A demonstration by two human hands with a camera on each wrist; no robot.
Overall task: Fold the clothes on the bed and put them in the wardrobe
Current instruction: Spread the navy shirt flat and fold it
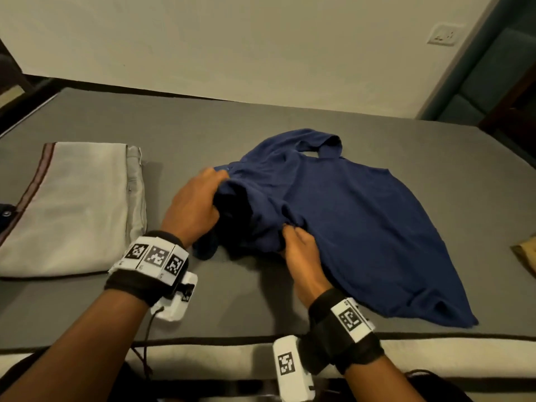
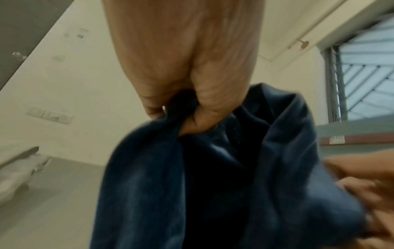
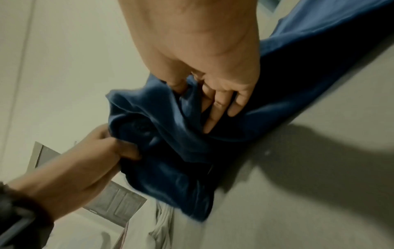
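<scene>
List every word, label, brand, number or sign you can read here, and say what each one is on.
No readable words, brands or numbers in any view.
Left wristband: black-and-white square code markers, patterns only.
Right wristband: the same kind of marker, no text.
White camera block under the right wrist: one more marker.
Blue shirt: no print or tag showing.
Folded grey trousers: no label visible.
Wall socket: no legible marking.

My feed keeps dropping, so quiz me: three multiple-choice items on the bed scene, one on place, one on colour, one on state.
1. Where does the folded pile lie?
A left of the shirt
B on the shirt
C right of the shirt

2. The shirt is:
A red
B blue
C white

3. The left hand is:
A flat on the bed
B gripping the shirt
C raised, empty

Key: 1 A, pile sits apart at left; 2 B, blue in every view; 3 B, fingers curl round bunched cloth.
</scene>
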